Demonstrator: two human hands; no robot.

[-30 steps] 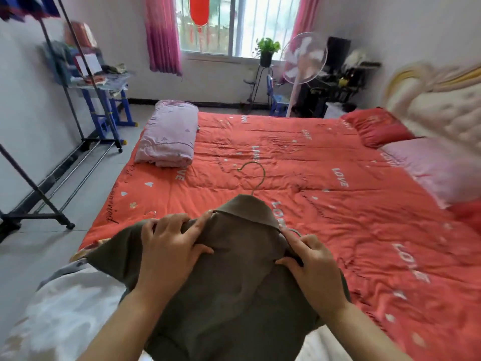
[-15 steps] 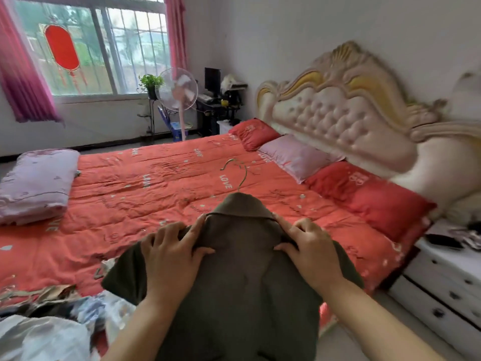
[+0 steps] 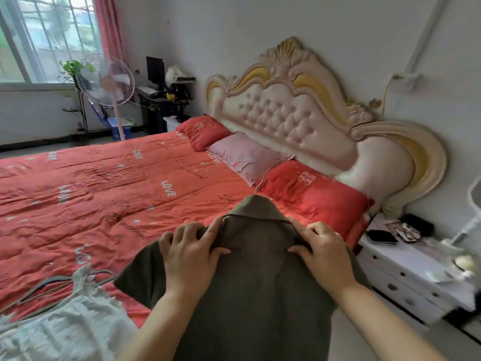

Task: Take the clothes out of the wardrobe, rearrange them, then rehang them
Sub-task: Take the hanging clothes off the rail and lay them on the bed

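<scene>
Gripping olive shirt (image 3: 250,287) shoulders: left hand (image 3: 190,256), right hand (image 3: 324,254), fingers (image 3: 182,234) curled in fabric. I note hanger hook (image 3: 257,178) above collar (image 3: 253,211).

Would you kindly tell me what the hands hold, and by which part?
The left hand and right hand both grip the olive shirt by its shoulders, beside the collar.

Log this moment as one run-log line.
left hand: grips olive shirt at shoulder | right hand: grips other shoulder | hanger hook: protrudes above collar | rehanging: not yet done
</scene>
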